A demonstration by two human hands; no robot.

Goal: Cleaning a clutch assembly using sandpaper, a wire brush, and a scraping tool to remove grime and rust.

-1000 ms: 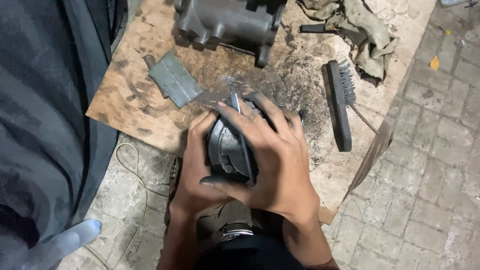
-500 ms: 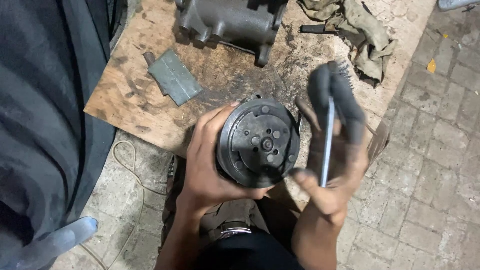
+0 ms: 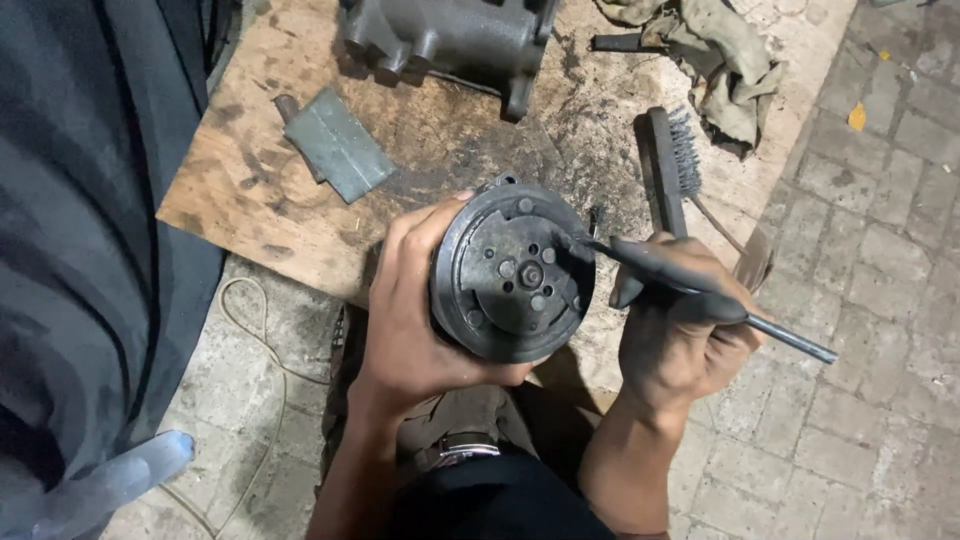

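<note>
Now, rod point(image 3: 700, 295) in right hand point(image 3: 680, 340), tip toward pulley point(image 3: 512, 272).

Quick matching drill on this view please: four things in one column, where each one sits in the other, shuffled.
Things:
1. round metal disc part
2. thin metal rod
3. wire brush
4. flat grey metal piece

Places:
A. lying on the board, upper left
B. gripped by the left hand
C. lying on the board, right of the disc
D. held in the right hand, tip at the disc

Pairs: 1-B, 2-D, 3-C, 4-A
</note>
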